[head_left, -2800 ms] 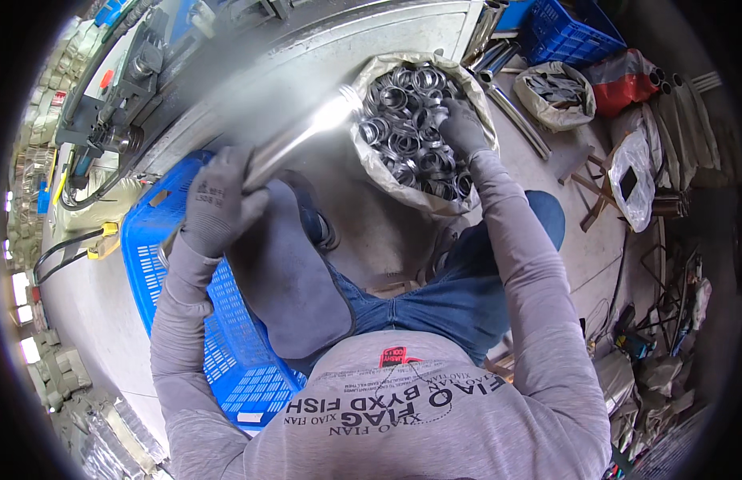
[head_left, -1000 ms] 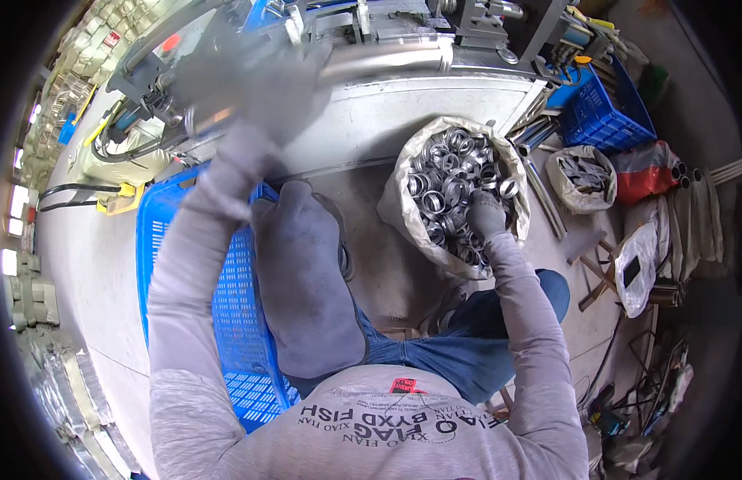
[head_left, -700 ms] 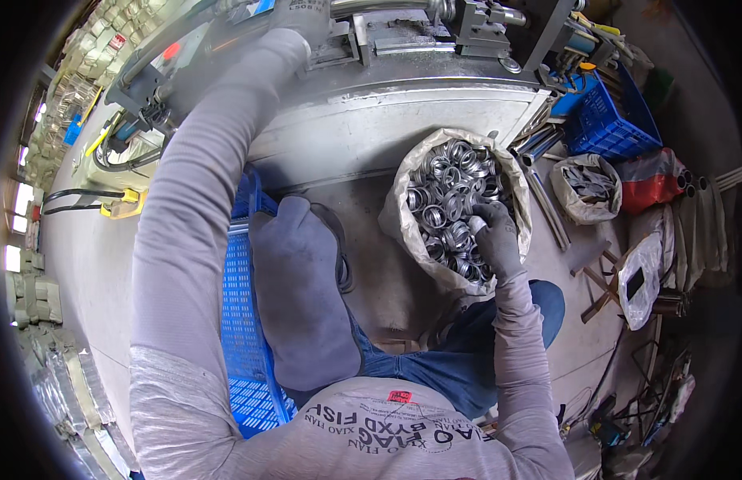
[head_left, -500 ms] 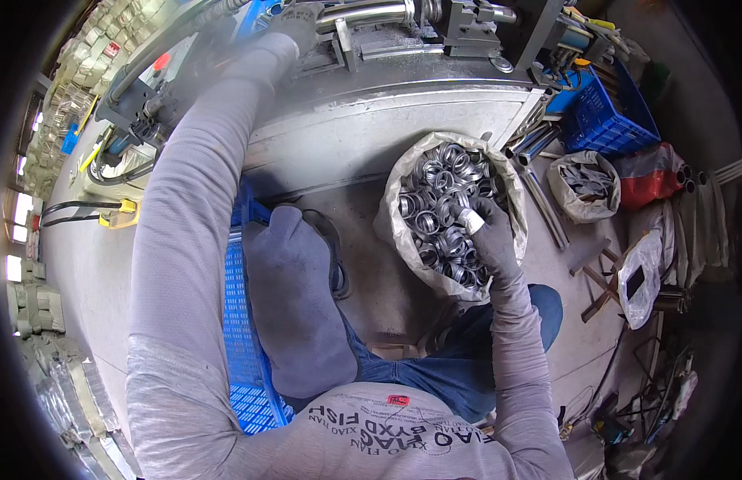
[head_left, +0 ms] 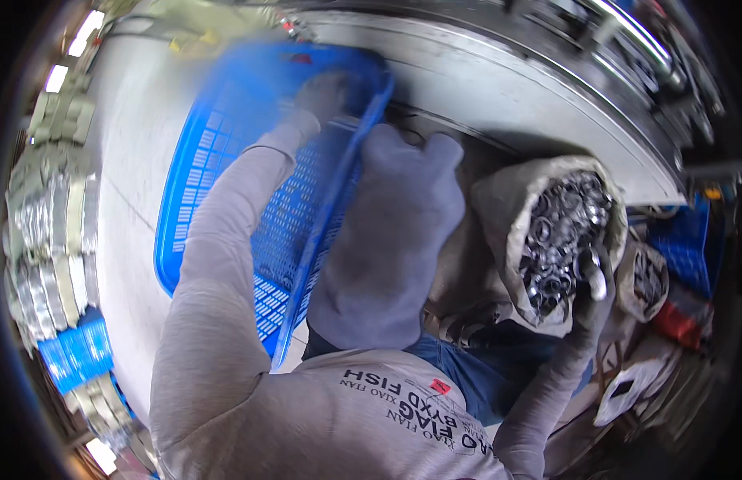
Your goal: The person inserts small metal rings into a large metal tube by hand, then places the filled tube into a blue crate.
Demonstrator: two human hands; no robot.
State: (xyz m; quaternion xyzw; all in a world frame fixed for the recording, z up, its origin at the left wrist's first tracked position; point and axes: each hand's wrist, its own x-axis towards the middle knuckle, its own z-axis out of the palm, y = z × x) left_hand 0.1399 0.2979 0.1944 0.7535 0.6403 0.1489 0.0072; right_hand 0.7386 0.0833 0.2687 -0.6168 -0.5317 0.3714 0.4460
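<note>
My left hand (head_left: 323, 96), in a grey glove, reaches down into the far end of a long blue plastic basket (head_left: 169, 232). Motion smears its fingers, so what they hold, if anything, does not show. Over the right edge of a whitish sack (head_left: 499, 212), my right hand (head_left: 596, 292), also gloved, has thumb and fingers closed around a metal ring (head_left: 587, 262). Many similar loose metal rings (head_left: 559, 232) fill the sack's open mouth. A grey apron-like cloth (head_left: 379, 248) lies over my leg, between basket and sack.
A workbench with a white side panel (head_left: 499, 104) and metal fixtures (head_left: 627, 40) runs along the far side. Right of the sack stand a smaller sack of metal parts (head_left: 647, 272) and a blue crate (head_left: 687, 240). Stacked bundles (head_left: 51, 208) line the left.
My left hand has left the bench fixture and gone down into the blue basket. My view has swung left. My right hand has drawn back to the sack's edge, with a ring in its fingers.
</note>
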